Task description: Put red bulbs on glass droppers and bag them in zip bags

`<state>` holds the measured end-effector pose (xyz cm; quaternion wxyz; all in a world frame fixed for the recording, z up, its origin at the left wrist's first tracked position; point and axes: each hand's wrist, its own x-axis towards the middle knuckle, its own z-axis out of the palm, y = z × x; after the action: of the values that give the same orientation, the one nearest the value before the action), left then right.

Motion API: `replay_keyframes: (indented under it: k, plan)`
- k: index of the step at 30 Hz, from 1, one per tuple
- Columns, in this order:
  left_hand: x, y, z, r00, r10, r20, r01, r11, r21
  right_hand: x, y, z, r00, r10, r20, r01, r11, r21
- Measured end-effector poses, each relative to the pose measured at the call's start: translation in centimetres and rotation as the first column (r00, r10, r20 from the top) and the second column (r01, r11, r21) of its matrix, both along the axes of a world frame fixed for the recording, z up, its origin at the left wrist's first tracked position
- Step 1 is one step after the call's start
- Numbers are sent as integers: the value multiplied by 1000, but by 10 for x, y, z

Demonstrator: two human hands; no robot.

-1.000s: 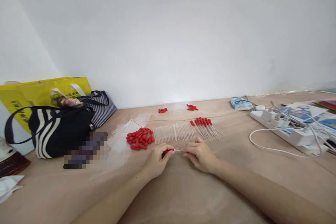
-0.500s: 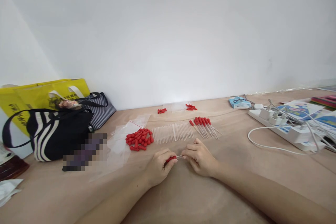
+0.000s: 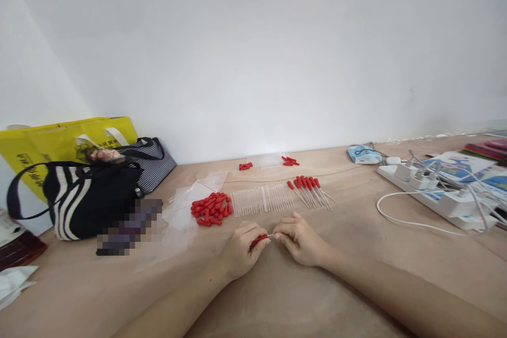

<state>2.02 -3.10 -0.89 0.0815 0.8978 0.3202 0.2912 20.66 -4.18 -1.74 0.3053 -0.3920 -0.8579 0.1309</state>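
My left hand pinches a red rubber cap. My right hand pinches a thin clear tube whose end meets the cap between the two hands. Just beyond the hands lie a pile of loose red caps, a row of clear tubes, and several capped droppers side by side on the tan table.
Clear plastic bags lie left of the caps. Striped bags and a yellow bag stand at the left by the wall. A power strip with plugs and cables sits right. More caps and tubes lie near the wall.
The cap and tube have been brought closer together, with less clear tube showing between my hands. Both hands stay in about the same place.
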Motion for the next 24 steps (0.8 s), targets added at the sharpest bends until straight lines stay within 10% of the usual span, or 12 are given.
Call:
replay_keyframes:
  k: [11,16,24]
  plan:
    - [-3,7,6,999,-52,-6,51,995,-82,12,0,20,957,16,290,-57,990,133]
    - [-3,8,-1,962,257,92,-250,965,-78,28,16,17,962,-170,212,148,982,116]
    - [0,7,-2,972,237,0,-234,961,-147,38,72,12,648,-711,272,738,675,7]
